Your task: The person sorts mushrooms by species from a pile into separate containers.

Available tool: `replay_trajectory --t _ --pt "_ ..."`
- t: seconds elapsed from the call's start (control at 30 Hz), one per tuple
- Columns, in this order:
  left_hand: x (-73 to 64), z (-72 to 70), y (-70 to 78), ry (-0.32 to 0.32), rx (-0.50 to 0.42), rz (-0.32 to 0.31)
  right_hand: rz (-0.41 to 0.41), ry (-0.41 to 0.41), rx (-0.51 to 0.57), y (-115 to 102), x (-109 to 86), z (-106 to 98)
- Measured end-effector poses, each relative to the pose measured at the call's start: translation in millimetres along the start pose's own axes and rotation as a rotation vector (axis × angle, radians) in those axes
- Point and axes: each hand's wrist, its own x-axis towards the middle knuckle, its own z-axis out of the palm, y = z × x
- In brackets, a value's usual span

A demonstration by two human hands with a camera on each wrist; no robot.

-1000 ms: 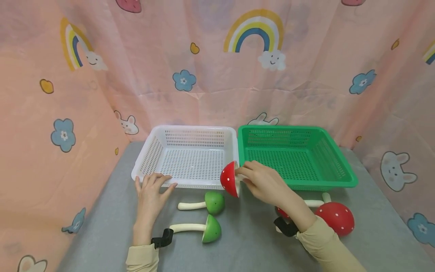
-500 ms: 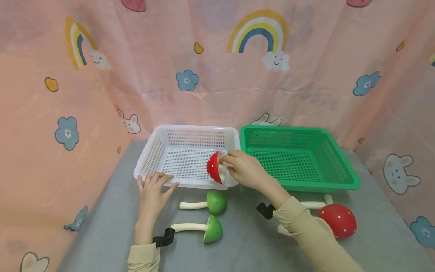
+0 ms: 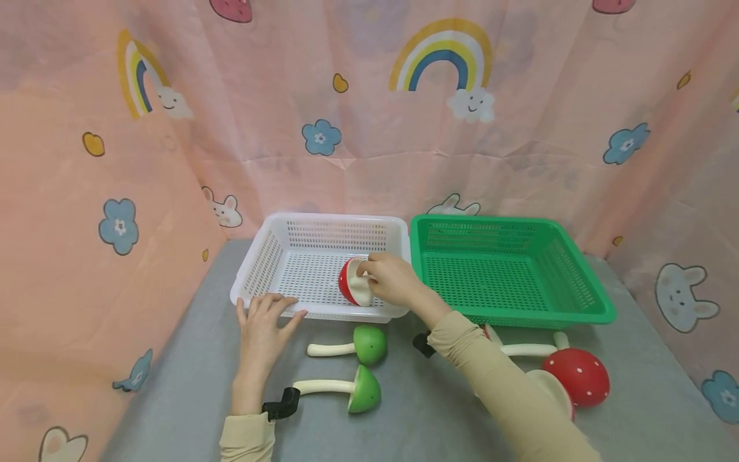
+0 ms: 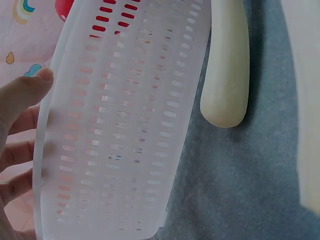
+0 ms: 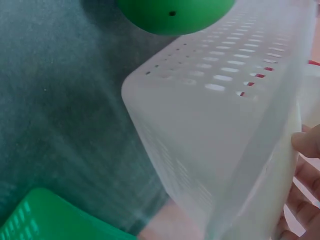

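Observation:
My right hand (image 3: 392,279) holds a red toy mushroom (image 3: 346,282) by its pale stem, inside the right part of the white basket (image 3: 329,312). The white-spotted cap points left; whether it touches the basket floor I cannot tell. In the right wrist view, the thumb and fingers (image 5: 306,142) are around the stem (image 5: 272,195), beyond the basket wall. My left hand (image 3: 261,333) grips the basket's front rim near its left corner. The left wrist view shows the thumb on the near side of the rim (image 4: 41,145) and the fingers behind it.
Two green toy mushrooms (image 3: 369,345) (image 3: 364,389) lie before the white basket. A green basket (image 3: 548,317) adjoins it on the right. Several red toy mushrooms (image 3: 577,378) lie at the right, partly hidden by my right sleeve (image 3: 496,385). A patterned pink curtain (image 3: 375,173) stands behind.
My right hand has carried the red mushroom left and down, from over the gap between the baskets into the white basket. My left hand has stayed at the rim.

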Motion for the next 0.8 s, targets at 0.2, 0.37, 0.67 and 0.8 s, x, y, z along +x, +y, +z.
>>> replay_trajectory --t 0.2,0.37,0.67,0.8 --pt "0.2 0.1 -0.4 0.008 0.009 0.005 -0.017 -0.049 -0.030 2 10.2 10" --pt "-0.2 0.3 -0.4 -0.001 0.003 0.000 -0.031 -0.090 -0.052 5 13.7 19" --pt "-0.3 1.5 -1.5 -0.002 0.004 -0.006 -0.043 -0.101 -0.059 4 19.1 30" --pt "-0.4 2.1 -2.4 -0.001 0.005 -0.005 -0.053 -0.114 -0.078 1 21.2 32"
